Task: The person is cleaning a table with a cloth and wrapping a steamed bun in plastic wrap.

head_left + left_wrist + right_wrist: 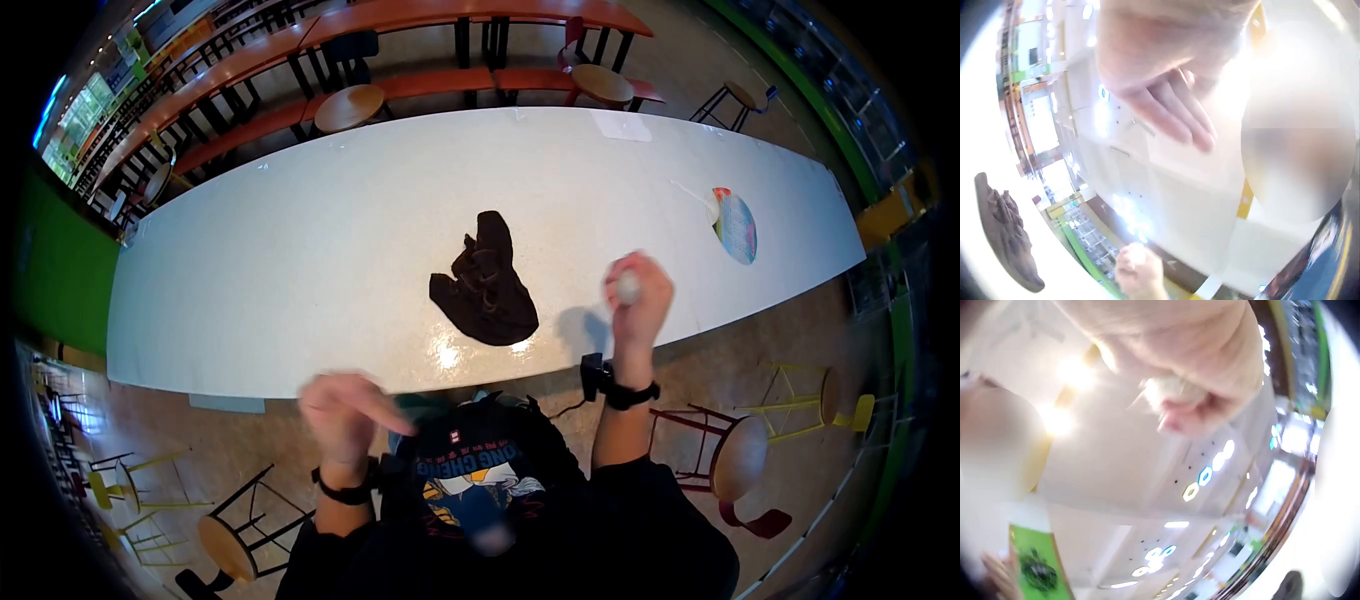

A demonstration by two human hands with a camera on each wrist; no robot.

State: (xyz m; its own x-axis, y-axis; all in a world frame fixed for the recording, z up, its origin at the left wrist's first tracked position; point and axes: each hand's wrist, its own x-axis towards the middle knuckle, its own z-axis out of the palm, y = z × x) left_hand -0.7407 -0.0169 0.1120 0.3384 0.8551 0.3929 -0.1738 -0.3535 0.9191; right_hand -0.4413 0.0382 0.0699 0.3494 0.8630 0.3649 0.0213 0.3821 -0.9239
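A dark brown piece of cloth (490,285) lies crumpled on the white table (250,260), with raised folds along its middle. My right hand (640,300) is above the table to the right of the cloth, its fingers curled round a small whitish object (628,288). In the right wrist view this whitish object (1175,392) shows between palm and fingertips; I cannot tell its kind. My left hand (345,410) hovers at the table's near edge, left of the cloth, blurred. Its fingers (1163,109) are extended and hold nothing in the left wrist view.
A colourful oval hand fan (738,228) with a pale handle lies at the table's right. A pale sheet (620,126) sits at the far edge. Stools (740,458) stand on the near side, and long orange tables (400,20) with benches stand beyond.
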